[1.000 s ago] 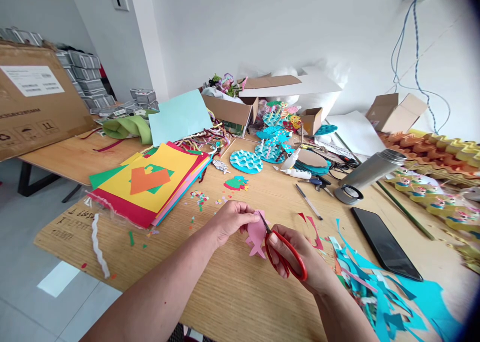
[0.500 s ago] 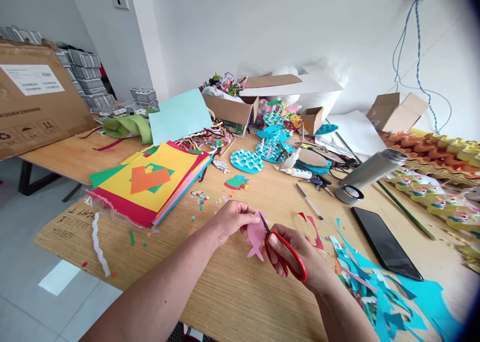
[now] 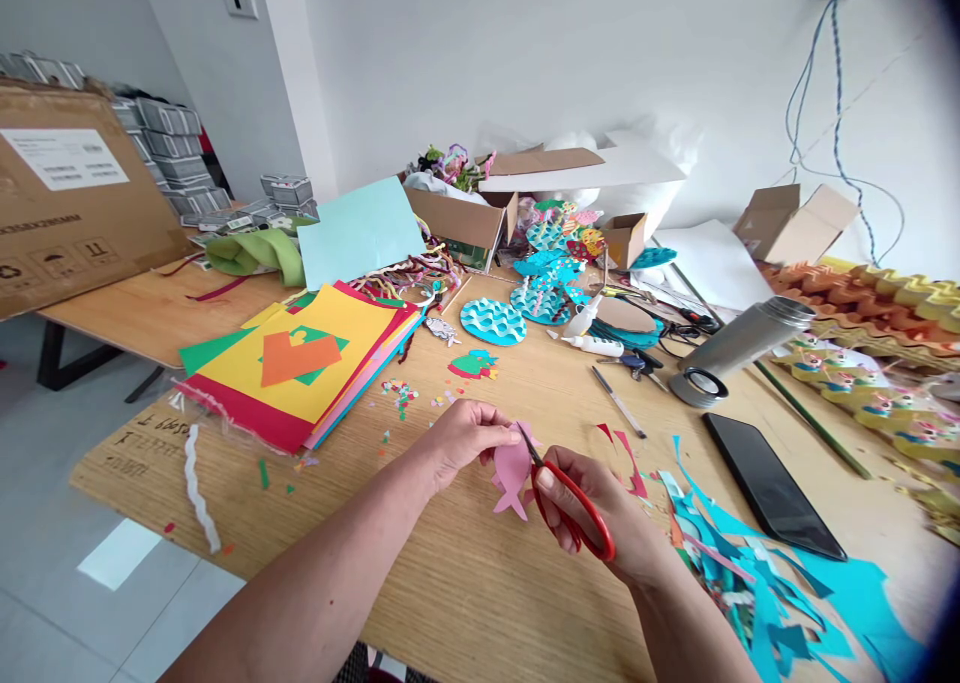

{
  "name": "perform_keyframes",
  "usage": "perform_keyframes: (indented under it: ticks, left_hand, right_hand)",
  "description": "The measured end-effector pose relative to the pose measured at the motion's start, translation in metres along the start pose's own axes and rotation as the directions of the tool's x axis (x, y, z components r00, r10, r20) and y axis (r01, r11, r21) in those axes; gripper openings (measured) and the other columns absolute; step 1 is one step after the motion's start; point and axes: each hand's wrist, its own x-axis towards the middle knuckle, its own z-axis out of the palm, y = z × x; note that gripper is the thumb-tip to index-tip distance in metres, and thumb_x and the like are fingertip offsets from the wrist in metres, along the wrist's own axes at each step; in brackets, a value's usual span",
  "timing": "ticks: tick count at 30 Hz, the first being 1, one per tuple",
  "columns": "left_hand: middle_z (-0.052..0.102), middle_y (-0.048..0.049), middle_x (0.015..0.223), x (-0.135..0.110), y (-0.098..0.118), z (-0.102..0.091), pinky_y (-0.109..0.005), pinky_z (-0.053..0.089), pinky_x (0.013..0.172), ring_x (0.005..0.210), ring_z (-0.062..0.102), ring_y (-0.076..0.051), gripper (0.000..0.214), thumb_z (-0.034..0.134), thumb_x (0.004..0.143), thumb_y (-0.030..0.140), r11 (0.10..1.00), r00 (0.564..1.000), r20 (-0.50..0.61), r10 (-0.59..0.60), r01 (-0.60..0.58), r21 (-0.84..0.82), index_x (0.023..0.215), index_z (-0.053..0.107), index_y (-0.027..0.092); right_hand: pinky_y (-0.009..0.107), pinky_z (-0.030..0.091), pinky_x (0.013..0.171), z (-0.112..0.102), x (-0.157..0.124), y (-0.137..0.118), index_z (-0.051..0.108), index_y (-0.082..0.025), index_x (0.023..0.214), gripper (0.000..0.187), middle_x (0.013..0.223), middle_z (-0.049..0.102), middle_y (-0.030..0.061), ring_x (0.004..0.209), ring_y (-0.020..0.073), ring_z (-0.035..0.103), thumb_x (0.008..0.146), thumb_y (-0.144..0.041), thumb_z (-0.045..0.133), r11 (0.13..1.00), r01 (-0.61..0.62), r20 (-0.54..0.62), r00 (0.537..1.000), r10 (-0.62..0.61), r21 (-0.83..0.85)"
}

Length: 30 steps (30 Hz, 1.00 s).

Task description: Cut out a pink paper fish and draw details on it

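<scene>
Head view: at center, over the wooden table (image 3: 442, 583), tail toward the near edge, pink fish-shaped paper (image 3: 512, 471). Pinched near the top between thumb and fingers of the left hand (image 3: 469, 440). Gripped by the handles in the right hand (image 3: 601, 485), closed around them: red-handled scissors (image 3: 596, 516), with blades at the paper's right edge. Spacing between blades: cannot tell. Beyond the hands: red-and-green paper cutout (image 3: 472, 366). To the right: pen (image 3: 619, 403), black phone (image 3: 772, 485) and blue paper scraps (image 3: 765, 608). To the left: colored paper stack (image 3: 345, 363).
</scene>
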Motion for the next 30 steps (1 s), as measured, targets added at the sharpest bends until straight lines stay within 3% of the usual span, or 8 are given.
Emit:
perform_keyframes:
  ticks: [30]
  left_hand:
    - [0.058,0.0006,0.059,0.0017,-0.0024,-0.0005,-0.023,0.031,0.051,0.051,0.045,-0.009,0.024,0.068,0.061,0.036,1.000,1.000,-0.012,-0.012,0.012,-0.011,0.068,0.063,0.014]
  right_hand:
    - [0.018,0.031,0.034,-0.0003,0.0022,0.0013,0.046,-0.020,0.069,0.044,0.050,0.055,-0.0054,0.034,0.0070,0.046,0.071,-0.056,0.071,0.999,-0.006,-0.016,1.000,0.007,0.048]
